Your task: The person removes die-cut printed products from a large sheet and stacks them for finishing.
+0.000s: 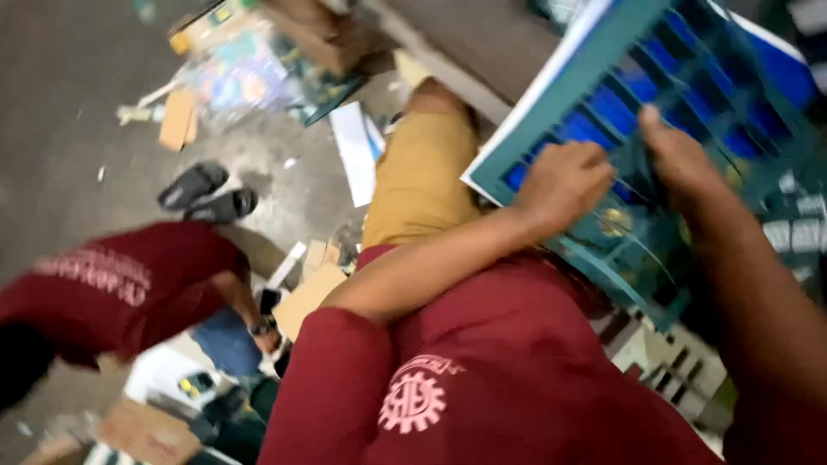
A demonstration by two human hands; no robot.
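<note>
The grey concrete floor (60,103) carried most of the clutter. A pair of black sandals (207,194) lay side by side on it, near the middle left. Above them sat a heap of colourful printed sheets (241,73), with a small piece of brown cardboard (178,119) just beside its left edge and a brown box (319,34) touching its right side. A white sheet (355,151) lay flat near the heap, towards the right. Lower down, a few cardboard pieces (310,288) rested together on the floor, and another cardboard piece (146,430) lay by the bottom edge. Small scraps of paper were scattered over the bare concrete
</note>
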